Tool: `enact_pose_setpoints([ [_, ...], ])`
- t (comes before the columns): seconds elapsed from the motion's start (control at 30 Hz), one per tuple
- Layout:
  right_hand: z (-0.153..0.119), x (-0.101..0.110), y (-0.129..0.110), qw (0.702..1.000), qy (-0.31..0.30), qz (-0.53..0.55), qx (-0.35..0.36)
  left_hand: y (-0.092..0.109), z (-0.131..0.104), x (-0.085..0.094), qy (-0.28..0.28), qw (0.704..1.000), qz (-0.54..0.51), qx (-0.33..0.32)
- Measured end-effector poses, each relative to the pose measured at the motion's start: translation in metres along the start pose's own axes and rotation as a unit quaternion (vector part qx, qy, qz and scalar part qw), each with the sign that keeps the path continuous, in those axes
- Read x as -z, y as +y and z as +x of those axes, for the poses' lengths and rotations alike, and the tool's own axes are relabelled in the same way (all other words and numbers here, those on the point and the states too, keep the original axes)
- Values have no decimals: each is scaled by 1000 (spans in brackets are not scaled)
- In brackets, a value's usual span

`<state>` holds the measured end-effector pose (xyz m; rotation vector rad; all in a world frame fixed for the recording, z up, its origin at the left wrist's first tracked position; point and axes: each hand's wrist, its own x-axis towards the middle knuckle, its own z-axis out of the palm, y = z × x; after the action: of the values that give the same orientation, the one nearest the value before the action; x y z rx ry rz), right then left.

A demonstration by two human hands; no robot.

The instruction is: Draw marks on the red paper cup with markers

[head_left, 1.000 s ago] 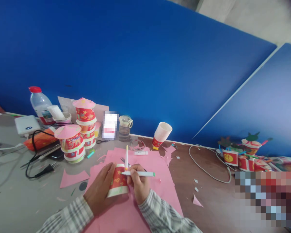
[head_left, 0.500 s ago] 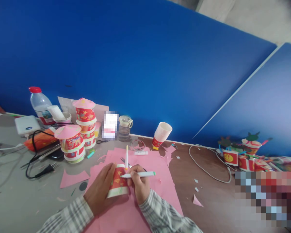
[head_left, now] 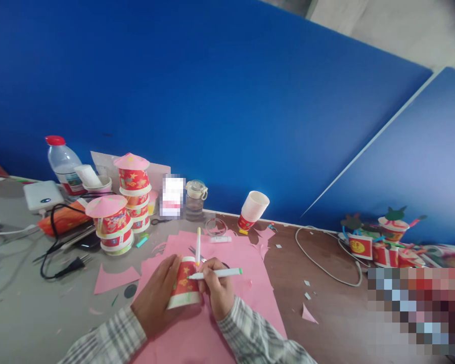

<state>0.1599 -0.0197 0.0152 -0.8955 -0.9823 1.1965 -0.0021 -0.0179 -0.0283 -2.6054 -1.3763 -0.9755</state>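
Observation:
My left hand [head_left: 157,293] is wrapped round the left side of a red paper cup [head_left: 186,283] with yellow figures, its white rim toward me. In my right hand [head_left: 217,290] is a white marker [head_left: 225,273] with a green end, held like a pen, its tip at the cup's red side. A second white marker with a yellow end [head_left: 198,247] stands out just beyond the right fingers; whether they touch it I cannot tell. Under both hands lies pink paper [head_left: 250,298]. Scissors [head_left: 192,251] show partly behind the cup.
Paper-cup towers with pink cone roofs [head_left: 131,162] stand on the left, near a plastic bottle [head_left: 62,164] and a black plug [head_left: 74,265]. Behind are a water bottle [head_left: 194,202] and stacked cups [head_left: 255,207]. Decorated cups [head_left: 387,253] crowd the right; a white cable [head_left: 326,275] lies between.
The marker in my right hand has shifted very slightly left and down along the cup's side. My left hand and the cup stay in place.

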Motion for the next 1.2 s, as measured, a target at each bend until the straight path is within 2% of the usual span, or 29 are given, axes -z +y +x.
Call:
enact_pose_setpoints([
  [0.1, 0, 1, -2, 999, -25, 13, -34, 1, 0, 0, 9, 1000, 7, -4],
  [0.3, 1, 4, 2, 997, -12, 44, -62, 2, 1, 2, -12, 1000, -8, 11],
  [0.5, 4, 5, 11, 994, 48, 84, -56, 1, 1, 1, -16, 999, -16, 25],
  [0.8, 4, 5, 11, 997, 38, 54, -47, 3, 3, 4, -7, 1000, -11, 12],
  [1.2, 4, 3, 8, 997, 59, 40, -30, 2, 1, 2, -21, 999, -26, 31],
])
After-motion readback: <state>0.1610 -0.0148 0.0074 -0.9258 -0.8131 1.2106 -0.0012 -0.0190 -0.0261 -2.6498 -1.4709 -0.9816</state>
